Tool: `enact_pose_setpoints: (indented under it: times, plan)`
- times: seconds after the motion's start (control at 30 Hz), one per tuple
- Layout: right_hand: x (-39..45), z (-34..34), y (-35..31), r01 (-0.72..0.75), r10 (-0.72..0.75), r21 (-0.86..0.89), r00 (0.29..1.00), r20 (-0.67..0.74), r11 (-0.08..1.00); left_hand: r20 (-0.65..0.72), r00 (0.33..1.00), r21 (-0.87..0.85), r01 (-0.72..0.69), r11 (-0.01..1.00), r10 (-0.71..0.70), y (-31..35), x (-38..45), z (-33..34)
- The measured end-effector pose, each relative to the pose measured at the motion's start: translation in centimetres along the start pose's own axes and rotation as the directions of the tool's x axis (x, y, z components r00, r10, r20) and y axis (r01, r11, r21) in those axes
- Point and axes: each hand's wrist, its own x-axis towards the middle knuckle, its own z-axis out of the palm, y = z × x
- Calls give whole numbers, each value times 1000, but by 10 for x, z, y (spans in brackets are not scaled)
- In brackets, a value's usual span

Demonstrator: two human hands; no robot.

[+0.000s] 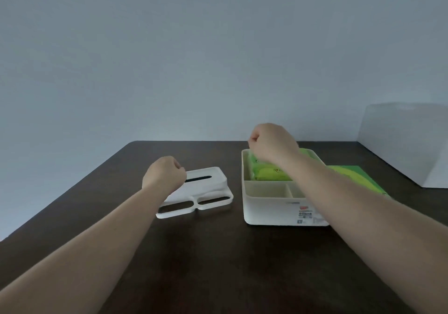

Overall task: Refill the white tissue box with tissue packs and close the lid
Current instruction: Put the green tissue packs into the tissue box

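Observation:
The white tissue box (266, 211) stands open on the dark table, right of centre. Green tissue packs (269, 171) fill its far compartment; the two small near compartments hold nothing. My right hand (274, 146) hovers over the far compartment, fingers closed on the raised end of a tissue pack. Left of the box, the white lid (208, 193), with a slot and two openings, lies on the table. My left hand (164, 175) is closed at the lid's far left edge and hides that part.
Another green tissue pack (356, 179) lies flat on the table just right of the box. A white sheet or panel (407, 144) leans at the far right. The table's far edge meets a plain wall.

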Motion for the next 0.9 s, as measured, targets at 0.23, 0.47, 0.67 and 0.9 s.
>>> enact_pose_setpoints:
  times: [0.23,0.47,0.67,0.9]
  plan:
    - [-28,-39,104,-250,250,0,967,-49,968,86,983,-263,-136,955,163,85,-22,20]
    - [-43,-42,156,-500,511,-107,848,142,859,231,970,-61,-70,996,82,139,-17,42]
    - [-49,-41,166,-444,482,-189,786,386,876,241,970,-42,-15,999,24,141,-9,52]
    - [-45,-31,168,-409,507,-307,757,412,859,96,995,-491,66,869,-22,148,-3,45]
